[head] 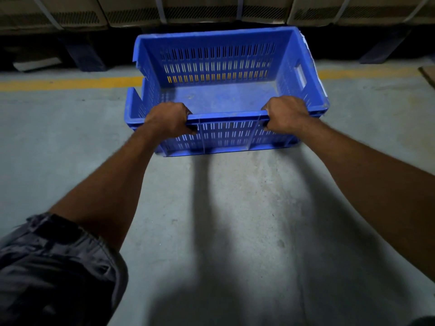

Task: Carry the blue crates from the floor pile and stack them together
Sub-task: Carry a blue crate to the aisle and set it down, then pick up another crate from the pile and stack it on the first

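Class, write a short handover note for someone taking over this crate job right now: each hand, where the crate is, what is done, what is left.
Left hand: closed over the near rim of the blue crate.
Right hand: closed over the same rim, further right.
Crate: empty, upright, over the concrete floor, just short of the yellow line; whether it is lifted or resting is unclear.
Done: crate gripped.
Left: carry it to the stack, which is not in view.

Blue slotted crate (226, 100), yellow floor line (70, 83)

Floor (70, 142): grey concrete. Yellow line (70, 82) painted across far part. Blue crate (223, 100) over it; contact unclear.
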Demonstrator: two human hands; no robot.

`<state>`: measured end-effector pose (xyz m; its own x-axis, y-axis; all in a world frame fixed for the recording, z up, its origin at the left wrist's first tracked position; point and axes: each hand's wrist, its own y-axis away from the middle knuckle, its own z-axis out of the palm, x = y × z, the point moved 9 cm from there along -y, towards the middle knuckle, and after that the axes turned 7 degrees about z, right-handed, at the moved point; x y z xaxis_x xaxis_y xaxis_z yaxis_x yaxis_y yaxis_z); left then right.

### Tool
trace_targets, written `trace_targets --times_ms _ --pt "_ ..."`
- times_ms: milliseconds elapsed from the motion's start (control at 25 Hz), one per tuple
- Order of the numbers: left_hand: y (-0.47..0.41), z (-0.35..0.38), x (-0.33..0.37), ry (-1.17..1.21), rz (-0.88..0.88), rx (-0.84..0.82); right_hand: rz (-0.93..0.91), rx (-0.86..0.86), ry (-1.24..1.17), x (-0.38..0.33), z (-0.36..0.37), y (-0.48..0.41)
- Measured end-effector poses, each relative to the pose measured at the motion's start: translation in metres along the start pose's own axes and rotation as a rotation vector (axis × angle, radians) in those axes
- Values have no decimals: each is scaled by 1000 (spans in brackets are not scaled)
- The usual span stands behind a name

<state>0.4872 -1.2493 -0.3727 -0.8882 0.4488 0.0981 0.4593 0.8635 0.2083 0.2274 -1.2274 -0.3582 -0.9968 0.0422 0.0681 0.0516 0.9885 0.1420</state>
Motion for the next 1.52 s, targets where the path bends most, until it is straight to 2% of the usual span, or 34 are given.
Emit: trace_targets --times_ms 280,440,520,640,760,880,1120,1280,1400,1520 --pt "-3 0 0 -24 12 0 26 20 10 4 2 -2" --pt "8 -3 4 -71 13 25 -9 -65 4 2 1 6" --pt "35 -11 7 -41 -27 111 -27 -82 -50 4 -6 25" --pt "104 -37 21 59 -130 289 35 -12 -197 20 -29 81" --pt "158 -73 42 211 -250 242 177 -81 -410 37 -59 145" --pt "201 -147 78 406 -285 237 201 -73 -545 42 -123 211" --pt "316 -335 197 391 -42 139 322 -67 -727 61 -314 363" --pt "380 -466 228 478 -22 262 357 -70 -762 67 -426 455" --pt "426 -536 267 435 90 253 378 -20 -730 69 -504 528" --pt "474 -575 310 364 286 209 447 60 -728 68 -567 608"
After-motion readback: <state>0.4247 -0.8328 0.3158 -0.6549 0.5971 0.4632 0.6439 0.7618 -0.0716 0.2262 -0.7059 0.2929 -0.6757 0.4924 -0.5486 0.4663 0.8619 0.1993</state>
